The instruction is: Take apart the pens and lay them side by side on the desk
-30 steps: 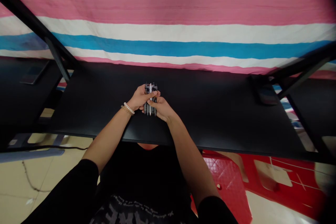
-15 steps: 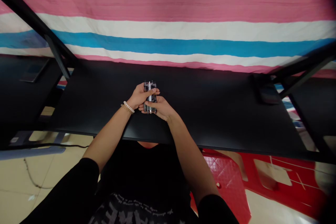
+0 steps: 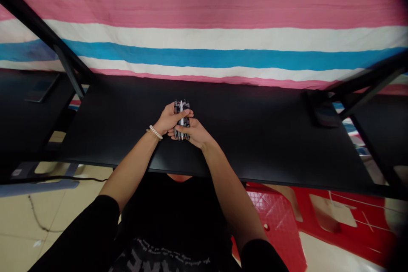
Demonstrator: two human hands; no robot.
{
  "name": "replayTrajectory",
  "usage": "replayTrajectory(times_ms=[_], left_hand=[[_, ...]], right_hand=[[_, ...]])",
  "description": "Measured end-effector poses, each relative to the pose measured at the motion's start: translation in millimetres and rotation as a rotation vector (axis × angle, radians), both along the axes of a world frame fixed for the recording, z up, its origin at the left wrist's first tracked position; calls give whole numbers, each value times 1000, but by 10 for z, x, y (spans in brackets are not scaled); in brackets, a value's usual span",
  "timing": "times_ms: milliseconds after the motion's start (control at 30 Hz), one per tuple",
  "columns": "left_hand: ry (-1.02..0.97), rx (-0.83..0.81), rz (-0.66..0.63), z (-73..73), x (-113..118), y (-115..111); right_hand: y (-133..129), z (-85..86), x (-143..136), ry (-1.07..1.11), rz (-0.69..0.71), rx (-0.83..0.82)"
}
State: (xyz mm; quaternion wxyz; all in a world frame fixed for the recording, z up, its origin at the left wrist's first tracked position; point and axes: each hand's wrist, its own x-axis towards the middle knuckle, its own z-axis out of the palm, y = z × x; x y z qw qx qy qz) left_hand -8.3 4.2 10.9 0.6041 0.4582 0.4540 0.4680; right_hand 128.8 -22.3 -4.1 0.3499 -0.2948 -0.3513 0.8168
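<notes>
Several pens (image 3: pixel 182 118) lie side by side in a flat bundle between my hands, a white one in the middle and darker ones on both sides. My left hand (image 3: pixel 168 118) wraps the bundle from the left, its thumb across the upper part. From the right, my right hand (image 3: pixel 195 131) grips the lower part, thumb over the front. Fingertips of both hands show past the opposite sides of the bundle. On my left wrist is a pale bracelet (image 3: pixel 155 132). The hands are over the black table (image 3: pixel 255 136), near its front edge.
A dark flat device (image 3: pixel 323 110) lies at the table's right end. Another dark flat object (image 3: pixel 42 88) rests on the neighbouring table at left. Black slanted frame bars flank both sides. A striped sheet (image 3: pixel 223 4) hangs behind; a red plastic stool (image 3: pixel 274 221) stands below.
The view has shifted very slightly. Both hands stay around the pens in nearly the same place, with no clear change of grip.
</notes>
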Motion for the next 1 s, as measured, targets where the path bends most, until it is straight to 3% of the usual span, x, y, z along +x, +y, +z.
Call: replayTrajectory(times_ms=[800,1000], left_hand=[[-77,-107,27,150,23,-41],[-168,-125,38,99,16,-5]], right_hand=[[6,-12,21,6,46,-3],[1,9,26,37,52,-18]])
